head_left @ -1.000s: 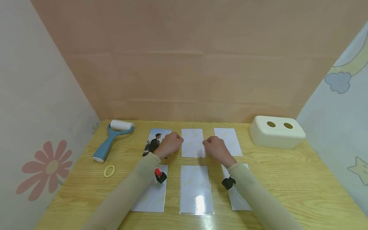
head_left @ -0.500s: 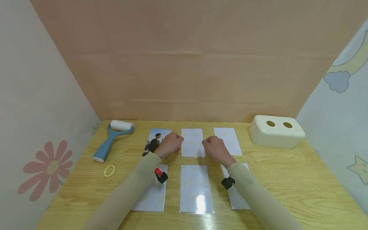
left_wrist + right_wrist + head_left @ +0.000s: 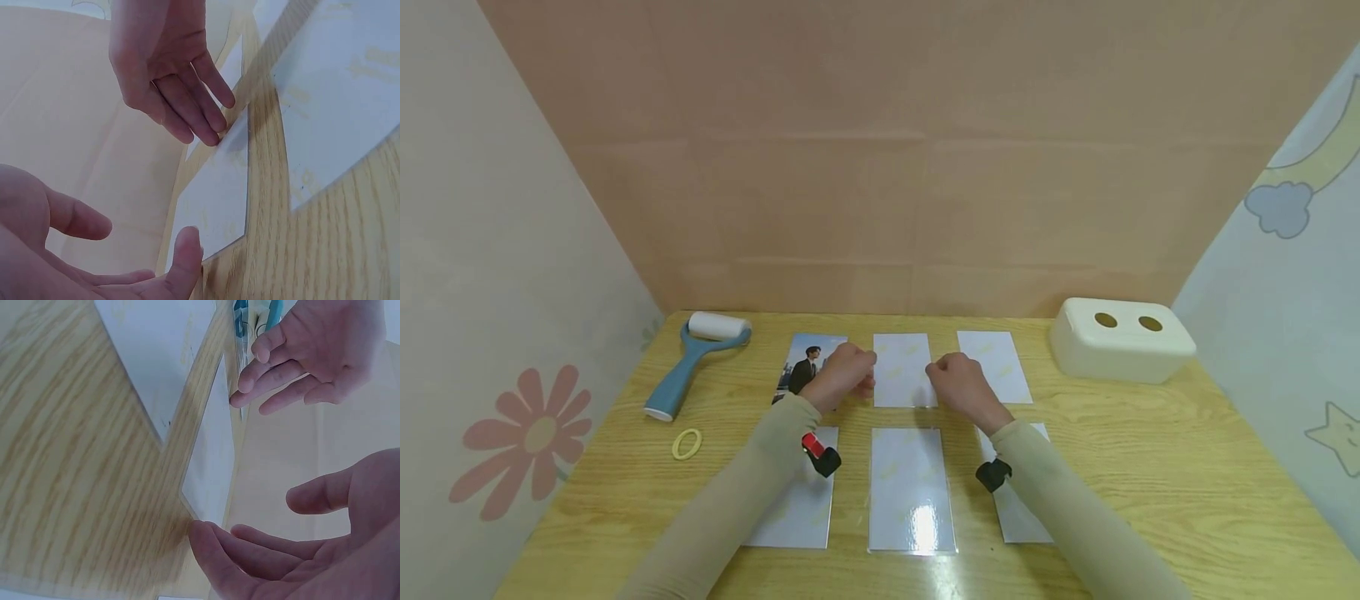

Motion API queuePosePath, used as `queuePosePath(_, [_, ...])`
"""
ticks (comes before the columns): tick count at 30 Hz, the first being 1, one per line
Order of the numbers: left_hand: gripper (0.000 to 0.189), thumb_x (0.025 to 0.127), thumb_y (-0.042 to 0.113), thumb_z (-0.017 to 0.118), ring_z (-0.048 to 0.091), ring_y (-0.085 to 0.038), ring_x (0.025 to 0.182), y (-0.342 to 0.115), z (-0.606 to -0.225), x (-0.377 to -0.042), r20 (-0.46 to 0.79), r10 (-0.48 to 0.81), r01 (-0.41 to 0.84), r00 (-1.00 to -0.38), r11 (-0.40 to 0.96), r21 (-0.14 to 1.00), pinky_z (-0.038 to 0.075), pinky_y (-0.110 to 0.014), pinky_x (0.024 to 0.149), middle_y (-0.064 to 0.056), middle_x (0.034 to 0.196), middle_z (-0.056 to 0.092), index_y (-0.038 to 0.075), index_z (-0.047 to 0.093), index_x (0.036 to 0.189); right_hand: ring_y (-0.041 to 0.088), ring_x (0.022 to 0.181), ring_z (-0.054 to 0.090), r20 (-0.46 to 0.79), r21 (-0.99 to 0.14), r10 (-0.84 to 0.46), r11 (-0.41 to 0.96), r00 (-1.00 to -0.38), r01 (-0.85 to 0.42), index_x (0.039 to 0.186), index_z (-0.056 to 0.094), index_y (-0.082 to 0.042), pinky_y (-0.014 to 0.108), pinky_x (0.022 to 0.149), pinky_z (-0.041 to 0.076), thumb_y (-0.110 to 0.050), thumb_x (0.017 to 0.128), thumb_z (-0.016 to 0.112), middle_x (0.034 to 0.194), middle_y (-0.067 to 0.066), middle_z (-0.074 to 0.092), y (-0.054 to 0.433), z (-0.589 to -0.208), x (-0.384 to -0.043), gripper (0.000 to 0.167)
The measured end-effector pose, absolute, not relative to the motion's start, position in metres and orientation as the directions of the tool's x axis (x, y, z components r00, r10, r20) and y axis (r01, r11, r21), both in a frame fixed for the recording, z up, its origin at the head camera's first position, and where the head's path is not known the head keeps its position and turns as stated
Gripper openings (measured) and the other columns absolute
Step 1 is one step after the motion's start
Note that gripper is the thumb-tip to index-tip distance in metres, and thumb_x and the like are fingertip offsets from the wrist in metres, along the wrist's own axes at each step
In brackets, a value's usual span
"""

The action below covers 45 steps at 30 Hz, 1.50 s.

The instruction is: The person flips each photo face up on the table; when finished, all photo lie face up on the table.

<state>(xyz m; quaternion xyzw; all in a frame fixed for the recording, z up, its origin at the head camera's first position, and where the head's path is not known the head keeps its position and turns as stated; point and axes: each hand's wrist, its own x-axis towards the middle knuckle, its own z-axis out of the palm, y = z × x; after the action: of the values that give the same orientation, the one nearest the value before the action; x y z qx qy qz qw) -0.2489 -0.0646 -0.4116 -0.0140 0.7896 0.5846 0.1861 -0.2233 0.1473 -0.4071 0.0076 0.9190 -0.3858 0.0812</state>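
Note:
A white card (image 3: 902, 371) with faint yellow marks lies flat on the table, middle of the back row. My left hand (image 3: 842, 375) is at its left edge, partly over a photo card (image 3: 805, 367) of a person in a dark suit. At the white card's right edge is my right hand (image 3: 964, 385). In the left wrist view, the left hand (image 3: 94, 250) has its thumb and fingers apart, gripping nothing. The right wrist view has the right hand (image 3: 300, 537) with loosely bent fingers, fingertips by the card's corner, thumb apart. Whether either hand touches the card is hard to tell.
More white cards lie around: one back right (image 3: 996, 367), one front middle (image 3: 912, 492), others partly under the forearms. At the left are a blue-handled roller (image 3: 688, 367) and a yellow ring (image 3: 687, 444). A cream box with two holes (image 3: 1120, 346) stands back right.
The left hand's lower fingers have spread slightly away from its upper ones. The right hand has barely moved, and the cards lie as before.

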Motion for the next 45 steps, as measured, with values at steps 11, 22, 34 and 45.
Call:
queuePosePath(11, [0.028, 0.097, 0.016, 0.048, 0.06, -0.029, 0.081, -0.063, -0.411, -0.248, -0.333, 0.213, -0.299, -0.918, 0.177, 0.938, 0.059, -0.04, 0.079, -0.03, 0.117, 0.053, -0.004, 0.043, 0.116, 0.013, 0.049, 0.032, -0.165, -0.701, -0.035, 0.707, -0.986, 0.092, 0.063, 0.046, -0.011, 0.027, 0.047, 0.029, -0.025, 0.102, 0.046, 0.055, -0.002, 0.034, 0.149, -0.411, -0.224, 0.041])
queuePosePath(22, [0.014, 0.098, 0.014, 0.041, 0.04, -0.024, 0.066, -0.064, -0.414, -0.264, -0.277, 0.238, -0.195, -0.931, 0.316, 0.928, 0.039, -0.042, 0.074, -0.006, 0.077, 0.038, 0.007, 0.041, 0.086, 0.014, 0.048, 0.031, -0.157, -0.723, -0.041, 0.686, -0.987, 0.087, 0.059, 0.04, -0.013, 0.027, 0.047, 0.029, -0.023, 0.102, 0.046, 0.053, -0.002, 0.034, 0.146, -0.41, -0.221, 0.044])
queuePosePath(34, [0.026, 0.094, 0.003, 0.043, 0.015, -0.018, 0.059, -0.055, -0.406, -0.278, -0.328, 0.171, -0.311, -0.929, 0.123, 0.943, 0.025, -0.041, 0.065, 0.0, 0.067, 0.017, 0.014, 0.028, 0.075, 0.013, 0.046, 0.033, -0.141, -0.73, -0.082, 0.682, -0.987, 0.048, 0.058, 0.039, -0.014, 0.026, 0.045, 0.029, -0.023, 0.102, 0.045, 0.052, -0.001, 0.037, 0.144, -0.406, -0.222, 0.045])
queuePosePath(45, [0.066, 0.095, 0.013, 0.05, 0.037, -0.027, 0.087, -0.048, -0.394, -0.267, -0.405, 0.164, -0.395, -0.9, 0.092, 0.914, 0.047, -0.047, 0.08, -0.006, 0.101, 0.031, 0.003, 0.021, 0.153, 0.012, 0.047, 0.032, -0.14, -0.717, -0.073, 0.695, -0.988, 0.051, 0.057, 0.038, -0.015, 0.026, 0.046, 0.029, -0.021, 0.102, 0.047, 0.051, -0.002, 0.037, 0.147, -0.406, -0.223, 0.046])
